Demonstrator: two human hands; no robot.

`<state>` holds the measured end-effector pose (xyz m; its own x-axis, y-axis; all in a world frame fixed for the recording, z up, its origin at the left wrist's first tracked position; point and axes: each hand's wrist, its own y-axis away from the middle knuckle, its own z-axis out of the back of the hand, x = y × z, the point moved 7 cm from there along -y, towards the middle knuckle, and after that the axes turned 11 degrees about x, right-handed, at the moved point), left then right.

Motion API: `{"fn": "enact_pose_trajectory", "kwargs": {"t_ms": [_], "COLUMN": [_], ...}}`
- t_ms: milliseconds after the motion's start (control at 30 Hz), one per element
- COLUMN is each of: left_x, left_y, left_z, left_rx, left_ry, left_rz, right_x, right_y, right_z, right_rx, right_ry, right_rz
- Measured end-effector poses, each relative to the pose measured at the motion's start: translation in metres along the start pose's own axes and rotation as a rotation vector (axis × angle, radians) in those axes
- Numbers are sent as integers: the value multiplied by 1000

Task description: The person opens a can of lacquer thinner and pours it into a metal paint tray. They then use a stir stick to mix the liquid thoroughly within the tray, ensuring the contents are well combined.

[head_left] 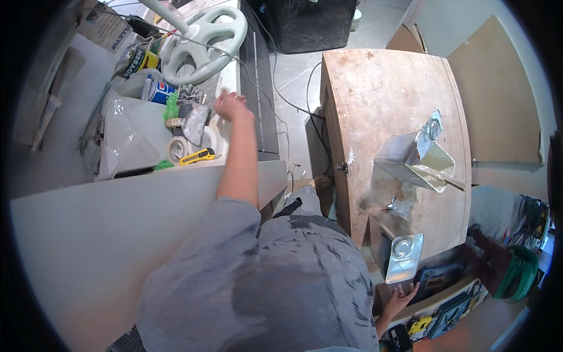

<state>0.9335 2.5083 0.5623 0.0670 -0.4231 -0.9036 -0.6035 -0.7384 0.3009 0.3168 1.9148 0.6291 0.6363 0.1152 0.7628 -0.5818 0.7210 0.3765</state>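
Note:
My left hand (233, 107) is stretched over the edge of a cluttered bench at the left, its fingers smeared by motion. Near it lie a half-round whitish scraper-like piece (194, 124), rolls of tape (177, 149) and a yellow utility knife (198, 156). Low at the right is my right hand (397, 302), palm up with fingers apart, just below a rectangular metal can (404, 258) with a round cap. Whether its fingertips touch the can I cannot tell. A second can (404, 154), cut open, lies on the wooden cabinet with a stick in its mouth.
The wooden cabinet (375, 82) stands at the right. On the bench are a pale steering-wheel-shaped piece (234, 32), a blue-and-white tin (157, 90) and a clear plastic sheet (132, 132). Cables (290, 105) trail across the floor. Tools (419, 324) sit at the lower right.

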Motion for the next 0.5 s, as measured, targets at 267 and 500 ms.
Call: {"fn": "enact_pose_trajectory", "kwargs": {"t_ms": [267,500], "left_x": [20,-42], "left_y": [-100,-131], "left_z": [70,37], "left_rx": [-197,205], "left_ry": [464,448], "left_rz": [223,-36], "right_x": [-15,71], "right_y": [-38,-42], "right_z": [49,80], "right_rx": [-14,-161], "right_ry": [57,-53], "right_rz": [182,248]}}
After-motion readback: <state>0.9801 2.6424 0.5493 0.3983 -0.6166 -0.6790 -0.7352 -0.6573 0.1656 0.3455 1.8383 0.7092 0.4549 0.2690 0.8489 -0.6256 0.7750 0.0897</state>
